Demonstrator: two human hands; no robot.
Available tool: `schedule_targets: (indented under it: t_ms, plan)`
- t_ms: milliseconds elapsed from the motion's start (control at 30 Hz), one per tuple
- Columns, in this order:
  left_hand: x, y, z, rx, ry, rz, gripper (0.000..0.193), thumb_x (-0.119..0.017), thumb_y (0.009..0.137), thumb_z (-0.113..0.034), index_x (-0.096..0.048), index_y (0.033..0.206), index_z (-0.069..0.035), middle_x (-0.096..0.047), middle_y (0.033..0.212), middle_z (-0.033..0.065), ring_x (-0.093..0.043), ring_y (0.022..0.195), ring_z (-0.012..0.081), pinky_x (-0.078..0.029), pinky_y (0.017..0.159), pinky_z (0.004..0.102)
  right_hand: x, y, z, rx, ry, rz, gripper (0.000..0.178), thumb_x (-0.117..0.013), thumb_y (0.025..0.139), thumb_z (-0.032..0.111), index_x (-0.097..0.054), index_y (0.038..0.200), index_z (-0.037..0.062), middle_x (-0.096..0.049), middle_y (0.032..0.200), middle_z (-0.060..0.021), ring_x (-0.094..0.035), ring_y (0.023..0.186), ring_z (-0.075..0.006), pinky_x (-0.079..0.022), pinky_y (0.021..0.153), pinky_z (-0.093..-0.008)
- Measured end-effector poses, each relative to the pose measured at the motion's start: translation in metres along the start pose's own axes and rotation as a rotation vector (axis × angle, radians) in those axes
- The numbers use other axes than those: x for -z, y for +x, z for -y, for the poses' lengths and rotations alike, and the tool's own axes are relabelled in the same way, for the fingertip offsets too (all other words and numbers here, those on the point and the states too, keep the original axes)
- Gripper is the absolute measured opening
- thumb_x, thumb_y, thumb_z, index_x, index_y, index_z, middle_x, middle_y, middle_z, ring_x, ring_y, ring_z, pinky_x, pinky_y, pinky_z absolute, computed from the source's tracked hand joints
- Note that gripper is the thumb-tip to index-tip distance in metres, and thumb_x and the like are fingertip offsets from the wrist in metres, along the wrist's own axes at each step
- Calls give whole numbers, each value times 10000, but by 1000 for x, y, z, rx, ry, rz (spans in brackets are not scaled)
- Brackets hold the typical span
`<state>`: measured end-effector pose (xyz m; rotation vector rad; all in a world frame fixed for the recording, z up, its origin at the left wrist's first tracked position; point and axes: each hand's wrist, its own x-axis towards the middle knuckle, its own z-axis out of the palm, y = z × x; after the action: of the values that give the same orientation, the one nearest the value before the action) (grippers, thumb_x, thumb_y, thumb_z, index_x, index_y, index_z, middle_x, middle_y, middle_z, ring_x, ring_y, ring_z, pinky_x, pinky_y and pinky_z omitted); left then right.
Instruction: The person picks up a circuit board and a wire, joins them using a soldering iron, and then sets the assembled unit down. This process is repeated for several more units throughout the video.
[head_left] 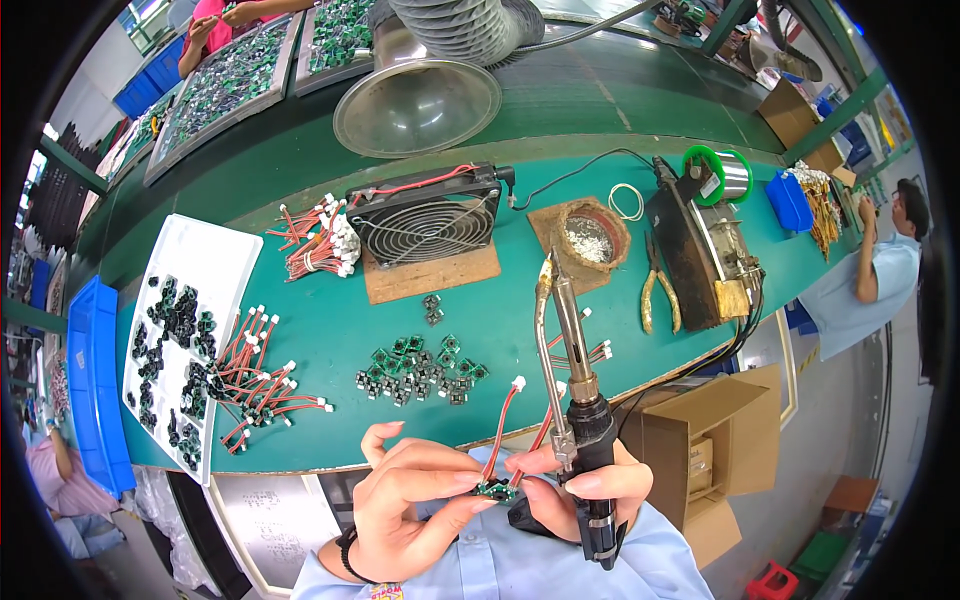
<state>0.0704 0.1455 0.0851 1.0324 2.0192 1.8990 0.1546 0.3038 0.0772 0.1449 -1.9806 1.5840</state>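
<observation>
My left hand [410, 500] pinches the edge of a small green circuit board [494, 489] between thumb and fingertips, close to my body. Red wire leads [501, 428] with white connectors rise from the board. In my right hand [622, 482] is a soldering iron [592, 425], its tip pointing up and away, with a thin metal tube alongside. The right thumb and forefinger also come to the board's wires; whether they grip them I cannot tell. Beyond my hands, a cluster of small green-and-black boards [420, 370] lies on the green bench [560, 345].
A white tray [225, 262] of black parts stands at left, beside loose wire leads [262, 375]. Farther back are a fan [425, 225], a pot [592, 240], pliers [657, 290], a solder spool [735, 177] and a fume hood [417, 108]. A cardboard box [735, 420] stands at right. Other people work nearby.
</observation>
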Motion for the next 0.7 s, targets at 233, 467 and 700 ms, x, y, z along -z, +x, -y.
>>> schedule_targets:
  t_ms: [233,467,700]
  plan:
    - [-1,-1,3,-21,0,-5,325,-762,678,-47,-578,938,-112,-672,846,48,-615,738,161,-228,920,388,1,1,-3,30,-47,6,484,-675,719,-67,-389,1060,123,-615,880,-265,-651,747,-275,-529,648,-352]
    - [2,0,4,25,64,-52,339,-776,656,-59,-571,924,-95,-664,843,47,-616,743,168,-227,936,396,2,-4,-13,62,-34,-13,487,-695,738,22,-381,1099,116,-615,878,-264,-643,715,-259,-507,610,-323]
    - [5,0,23,24,319,-297,348,-775,642,-64,-561,915,-90,-653,839,42,-610,760,165,-216,961,409,17,-34,-32,107,11,-127,594,-743,718,270,-402,1161,72,-626,774,-189,-602,587,-205,-413,521,-272]
